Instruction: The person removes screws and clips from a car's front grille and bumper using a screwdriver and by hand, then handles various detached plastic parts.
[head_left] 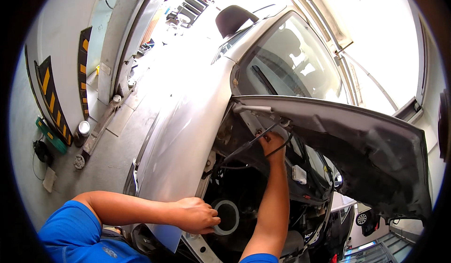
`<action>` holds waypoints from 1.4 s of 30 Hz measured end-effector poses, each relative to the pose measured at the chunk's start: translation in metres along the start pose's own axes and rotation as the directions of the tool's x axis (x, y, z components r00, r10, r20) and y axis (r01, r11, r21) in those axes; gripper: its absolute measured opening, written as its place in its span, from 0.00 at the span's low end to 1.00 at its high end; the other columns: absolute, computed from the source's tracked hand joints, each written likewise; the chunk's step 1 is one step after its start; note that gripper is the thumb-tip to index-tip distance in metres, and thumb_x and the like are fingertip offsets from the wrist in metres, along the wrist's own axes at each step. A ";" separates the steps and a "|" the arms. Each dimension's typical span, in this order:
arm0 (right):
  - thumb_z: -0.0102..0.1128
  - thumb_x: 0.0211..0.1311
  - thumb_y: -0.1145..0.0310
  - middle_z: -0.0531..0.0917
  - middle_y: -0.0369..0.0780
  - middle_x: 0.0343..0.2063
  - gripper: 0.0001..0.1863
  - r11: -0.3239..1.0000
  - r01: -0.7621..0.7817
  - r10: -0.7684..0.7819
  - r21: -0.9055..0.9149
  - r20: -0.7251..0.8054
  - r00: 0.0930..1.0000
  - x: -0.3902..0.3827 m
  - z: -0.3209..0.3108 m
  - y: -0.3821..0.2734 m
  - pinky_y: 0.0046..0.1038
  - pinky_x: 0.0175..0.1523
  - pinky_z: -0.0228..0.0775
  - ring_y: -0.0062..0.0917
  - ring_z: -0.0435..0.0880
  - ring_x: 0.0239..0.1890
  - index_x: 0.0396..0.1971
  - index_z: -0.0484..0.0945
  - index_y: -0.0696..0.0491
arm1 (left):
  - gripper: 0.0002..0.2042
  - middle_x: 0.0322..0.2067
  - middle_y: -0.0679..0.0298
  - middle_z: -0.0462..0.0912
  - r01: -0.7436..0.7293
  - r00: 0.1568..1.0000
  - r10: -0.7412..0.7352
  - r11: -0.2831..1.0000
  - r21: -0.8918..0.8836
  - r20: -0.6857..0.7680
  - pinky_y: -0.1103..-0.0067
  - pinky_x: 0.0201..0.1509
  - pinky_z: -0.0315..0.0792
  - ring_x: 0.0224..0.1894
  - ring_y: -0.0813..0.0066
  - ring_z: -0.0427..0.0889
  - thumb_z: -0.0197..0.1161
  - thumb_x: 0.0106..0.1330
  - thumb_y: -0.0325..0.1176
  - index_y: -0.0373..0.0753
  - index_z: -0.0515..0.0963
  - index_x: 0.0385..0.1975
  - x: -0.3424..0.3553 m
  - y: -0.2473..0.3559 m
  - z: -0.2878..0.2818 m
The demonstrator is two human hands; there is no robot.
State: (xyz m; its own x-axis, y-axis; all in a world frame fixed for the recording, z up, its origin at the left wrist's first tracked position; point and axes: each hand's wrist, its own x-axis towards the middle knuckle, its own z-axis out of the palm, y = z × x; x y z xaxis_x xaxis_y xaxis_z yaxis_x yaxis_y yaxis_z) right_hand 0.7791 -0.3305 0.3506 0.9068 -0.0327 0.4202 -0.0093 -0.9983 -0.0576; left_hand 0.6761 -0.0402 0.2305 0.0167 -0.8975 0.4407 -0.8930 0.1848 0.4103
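My left hand (197,215) is closed at the front edge of the engine bay, its fingertips against the left side of a grey ring (235,210). What those fingers grip, if anything, is hidden. My right hand (272,144) reaches deep under the raised bonnet (376,141), near its hinge corner. Its fingers are curled at a metal bracket (253,123), beside a thin dark rod (246,145); whatever they pinch is too small to make out. A black cable (285,145) curves past the right wrist. The engine bay (239,180) between my arms is dark.
The silver fender (178,155) lies left of the bay, with the windscreen (291,61) and side mirror (235,21) beyond. Black-and-yellow striped guards (50,94), a white tub (84,127) and a long beam (101,131) stand at the left wall. Another car (366,221) is at lower right.
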 end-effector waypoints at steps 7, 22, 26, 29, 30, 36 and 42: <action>0.58 0.61 0.55 0.76 0.37 0.24 0.16 0.387 -0.334 0.492 0.859 0.114 0.863 -0.063 -0.022 0.046 0.31 0.27 0.64 0.28 0.73 0.22 0.36 0.77 0.54 | 0.14 0.26 0.61 0.76 0.006 1.000 -0.007 0.999 0.053 0.011 0.69 0.32 0.75 0.32 0.62 0.80 0.57 0.60 0.46 0.41 0.74 0.32 0.005 0.009 0.002; 0.45 0.65 0.43 0.71 0.53 0.50 0.38 -0.669 0.169 0.546 0.724 0.324 0.773 -0.377 -0.108 -0.103 0.37 0.57 0.71 0.44 0.71 0.55 0.53 0.64 0.69 | 0.18 0.31 0.61 0.78 0.231 0.941 -0.290 0.927 0.297 0.174 0.70 0.36 0.75 0.35 0.61 0.80 0.58 0.59 0.51 0.42 0.77 0.37 0.034 0.061 0.002; 0.41 0.67 0.45 0.69 0.53 0.53 0.36 -0.628 0.138 0.519 0.766 0.280 0.808 -0.442 -0.139 -0.110 0.37 0.59 0.69 0.44 0.70 0.57 0.55 0.62 0.67 | 0.08 0.27 0.61 0.77 0.068 0.969 -0.024 0.983 0.173 -0.247 0.70 0.34 0.73 0.32 0.59 0.78 0.64 0.53 0.34 0.39 0.79 0.30 0.030 0.081 0.021; 0.44 0.68 0.53 0.68 0.53 0.54 0.31 -0.628 0.137 0.505 0.766 0.268 0.821 -0.494 -0.154 -0.113 0.36 0.59 0.70 0.43 0.69 0.58 0.57 0.61 0.66 | 0.07 0.28 0.59 0.78 0.144 0.940 -0.172 0.983 -0.115 -0.295 0.71 0.35 0.73 0.32 0.60 0.79 0.63 0.55 0.31 0.37 0.79 0.32 0.019 0.151 0.047; 0.45 0.68 0.55 0.68 0.53 0.55 0.29 -0.625 0.124 0.500 0.770 0.274 0.821 -0.513 -0.158 -0.113 0.36 0.58 0.70 0.43 0.69 0.58 0.57 0.60 0.66 | 0.07 0.29 0.58 0.79 0.194 0.933 -0.257 0.949 -0.250 -0.254 0.71 0.37 0.74 0.33 0.60 0.79 0.62 0.57 0.31 0.37 0.78 0.33 0.011 0.183 0.062; 0.42 0.68 0.74 0.77 0.47 0.46 0.16 -0.307 -0.203 0.468 0.930 0.333 0.818 -0.623 -0.154 -0.157 0.31 0.51 0.74 0.32 0.80 0.47 0.54 0.68 0.60 | 0.26 0.35 0.63 0.76 0.515 0.759 -0.367 -0.166 -0.841 0.538 0.83 0.23 0.64 0.25 0.76 0.74 0.39 0.69 0.59 0.42 0.71 0.49 -0.050 0.335 0.210; 0.55 0.60 0.72 0.78 0.45 0.45 0.16 0.840 -0.181 0.235 0.511 -0.043 0.971 -0.740 -0.120 -0.197 0.31 0.47 0.73 0.39 0.79 0.45 0.49 0.74 0.56 | 0.30 0.36 0.63 0.82 0.249 0.535 -0.406 -0.762 -0.598 0.740 0.80 0.20 0.63 0.30 0.72 0.79 0.40 0.65 0.65 0.43 0.77 0.41 -0.070 0.413 0.321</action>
State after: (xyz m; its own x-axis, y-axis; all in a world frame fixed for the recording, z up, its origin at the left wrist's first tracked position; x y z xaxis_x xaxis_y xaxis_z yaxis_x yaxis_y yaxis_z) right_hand 0.0592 -0.1158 0.1595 0.8603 -0.2685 0.4333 0.0434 -0.8084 -0.5870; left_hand 0.1617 -0.0296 0.1125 0.0386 -0.8522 -0.5218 0.9536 -0.1246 0.2741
